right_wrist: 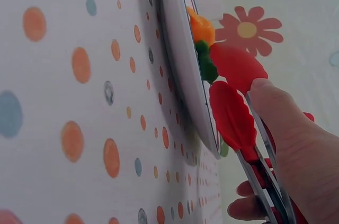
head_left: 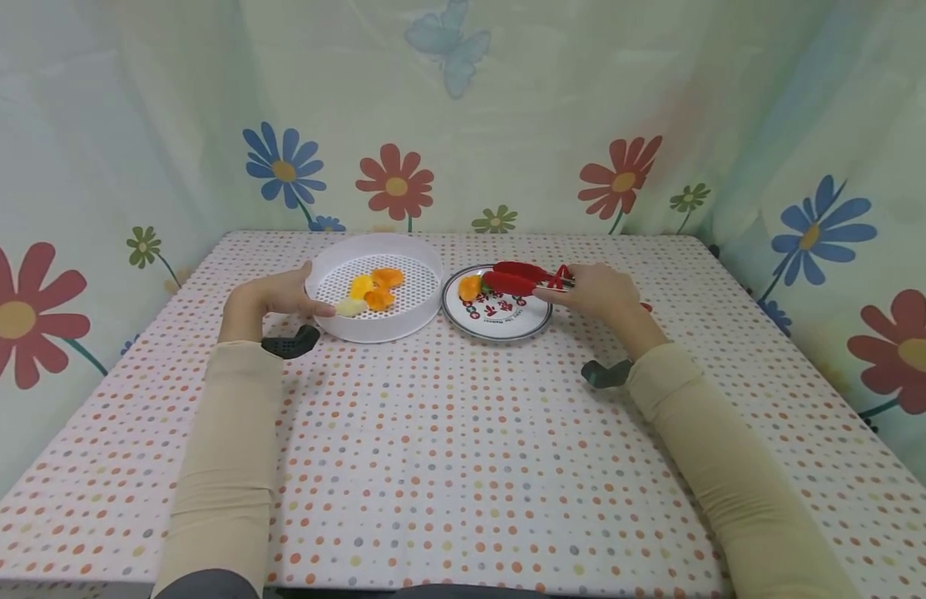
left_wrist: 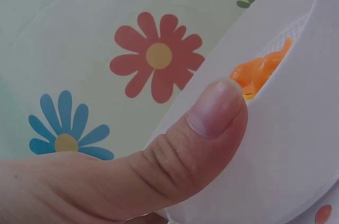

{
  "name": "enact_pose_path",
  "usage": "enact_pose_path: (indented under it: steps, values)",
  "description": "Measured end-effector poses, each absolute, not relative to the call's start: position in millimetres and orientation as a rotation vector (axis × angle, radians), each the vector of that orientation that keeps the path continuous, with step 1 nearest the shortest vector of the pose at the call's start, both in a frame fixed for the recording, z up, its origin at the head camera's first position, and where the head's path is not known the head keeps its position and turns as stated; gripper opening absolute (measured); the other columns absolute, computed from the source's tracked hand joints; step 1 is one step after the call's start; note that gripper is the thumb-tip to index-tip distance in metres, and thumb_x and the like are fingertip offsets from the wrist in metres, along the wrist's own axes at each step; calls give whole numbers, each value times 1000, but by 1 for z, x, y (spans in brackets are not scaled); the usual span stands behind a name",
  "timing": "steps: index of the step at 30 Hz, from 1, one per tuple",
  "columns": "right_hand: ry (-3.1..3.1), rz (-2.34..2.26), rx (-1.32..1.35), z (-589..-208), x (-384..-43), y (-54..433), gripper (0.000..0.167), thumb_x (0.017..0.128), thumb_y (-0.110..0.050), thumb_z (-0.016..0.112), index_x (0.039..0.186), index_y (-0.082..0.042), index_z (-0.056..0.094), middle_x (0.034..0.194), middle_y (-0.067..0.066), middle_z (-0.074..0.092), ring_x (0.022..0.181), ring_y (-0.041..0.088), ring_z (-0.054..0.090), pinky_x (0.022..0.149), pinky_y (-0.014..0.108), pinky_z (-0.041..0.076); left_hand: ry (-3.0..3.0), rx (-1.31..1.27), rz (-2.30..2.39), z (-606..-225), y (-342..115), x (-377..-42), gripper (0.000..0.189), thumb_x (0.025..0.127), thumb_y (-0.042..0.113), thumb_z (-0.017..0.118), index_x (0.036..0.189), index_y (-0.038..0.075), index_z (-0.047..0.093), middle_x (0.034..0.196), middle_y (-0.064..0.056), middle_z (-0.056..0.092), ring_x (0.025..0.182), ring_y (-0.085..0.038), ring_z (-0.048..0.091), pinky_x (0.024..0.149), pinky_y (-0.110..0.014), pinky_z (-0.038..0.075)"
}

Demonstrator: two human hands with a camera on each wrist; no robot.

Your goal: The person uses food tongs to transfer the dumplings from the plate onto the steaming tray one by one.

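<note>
My left hand (head_left: 279,293) grips the left side of a round white perforated basket (head_left: 406,323), with its thumb (left_wrist: 217,110) by the rim. Inside lie several small orange and yellow pieces (head_left: 378,298) and a pale one (head_left: 351,308). In my right hand (head_left: 603,291) are tongs (right_wrist: 233,115) with red heads and metal arms, reaching over a white dark-rimmed plate (head_left: 500,326). The heads are slightly parted beside an orange piece with a green part (right_wrist: 201,28), which looks like a small pepper. Whether they touch it, I cannot tell.
Plate and basket stand side by side on a table with a dotted cloth (head_left: 433,466). Flower-printed curtains (head_left: 507,108) hang behind and at both sides. A small red thing (head_left: 646,307) shows just right of my right hand. Dark wrist mounts (head_left: 606,374) sit below both hands.
</note>
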State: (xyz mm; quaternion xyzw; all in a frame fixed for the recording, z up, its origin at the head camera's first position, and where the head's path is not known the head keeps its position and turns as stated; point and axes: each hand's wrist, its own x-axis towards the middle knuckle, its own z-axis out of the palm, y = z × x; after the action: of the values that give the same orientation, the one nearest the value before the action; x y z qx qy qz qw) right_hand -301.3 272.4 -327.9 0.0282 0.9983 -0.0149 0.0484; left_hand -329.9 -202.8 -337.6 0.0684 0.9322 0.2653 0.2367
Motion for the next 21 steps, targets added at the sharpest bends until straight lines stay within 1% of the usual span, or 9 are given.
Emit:
enact_pose_path:
  steps: [5, 8, 14, 21]
  values:
    - [3059, -70, 95, -330, -302, 270, 98, 76, -74, 54, 143, -3, 39, 134, 26, 51, 116, 44, 50, 86, 56, 50, 2527, 194, 773, -335, -204, -329, 127, 76, 53, 74, 149, 5, -19, 157, -25, -8, 145, -43, 1, 112, -67, 3]
    - [3057, -75, 95, -331, -301, 271, 97, 75, -72, 57, 142, -4, 40, 133, 26, 52, 115, 44, 50, 85, 56, 50, 2521, 196, 771, -335, -203, -328, 125, 76, 51, 74, 149, 5, -18, 157, -24, -9, 145, -43, 2, 112, -67, 4]
    - [3047, -48, 76, -332, -301, 273, 101, 74, -74, 57, 143, -4, 39, 134, 27, 50, 116, 43, 49, 86, 56, 49, 2521, 200, 777, -335, -201, -328, 125, 77, 50, 73, 149, 4, -17, 158, -24, -8, 144, -43, 5, 112, -67, 5]
    - [3050, -49, 61, -331, -303, 272, 101, 73, -75, 57, 144, -6, 39, 133, 27, 51, 115, 42, 50, 85, 55, 50, 2522, 189, 773, -334, -203, -329, 125, 77, 51, 73, 149, 4, -18, 158, -24, -9, 145, -43, 2, 112, -66, 5]
